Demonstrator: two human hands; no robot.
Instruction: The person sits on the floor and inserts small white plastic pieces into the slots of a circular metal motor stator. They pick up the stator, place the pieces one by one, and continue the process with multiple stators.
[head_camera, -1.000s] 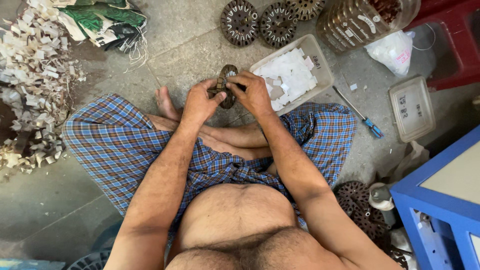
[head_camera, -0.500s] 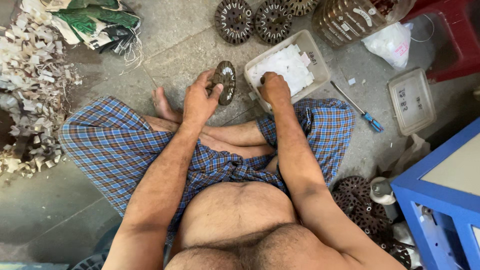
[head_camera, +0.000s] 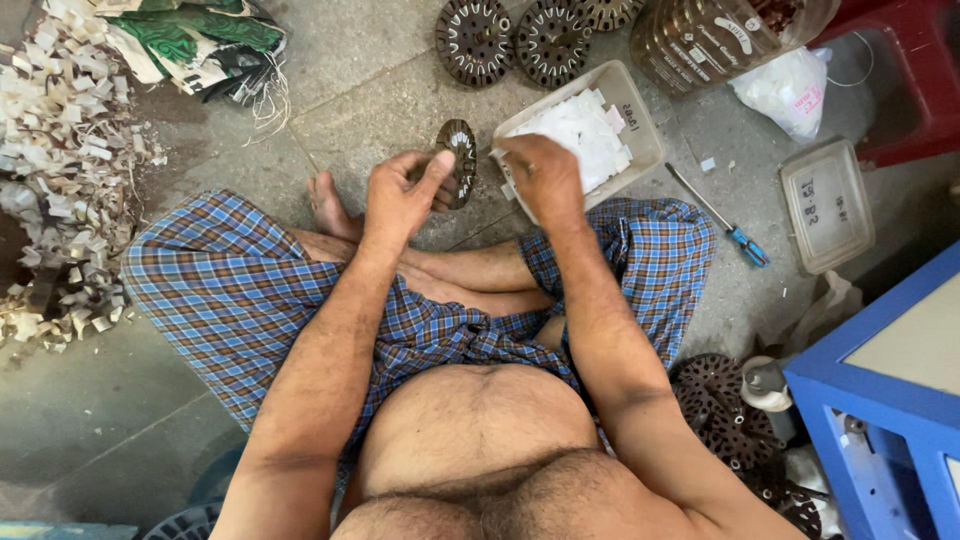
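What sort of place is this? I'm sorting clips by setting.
Probably a small floor-level repair workshop, perhaps for motors: round slotted metal discs lie on the bare concrete floor, a blue-handled screwdriver beside a white plastic tray of white slips.

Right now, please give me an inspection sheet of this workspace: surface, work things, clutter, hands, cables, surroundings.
Surface: grey concrete floor, dusty; the person sits on it cross-legged.
Job's things: slotted metal disc held upright on edge; plastic tray of white pieces beside it.
Clutter: two discs lying flat above; heap of white scraps far left; screwdriver; closed lidded box; clear jar; more discs lower right.
Hands: left hand grips the disc; right hand is at the tray's near edge, over the white pieces.
Cables: nothing seen; only loose strings by a green bag.
Surroundings: blue frame on the right; red stool top right.
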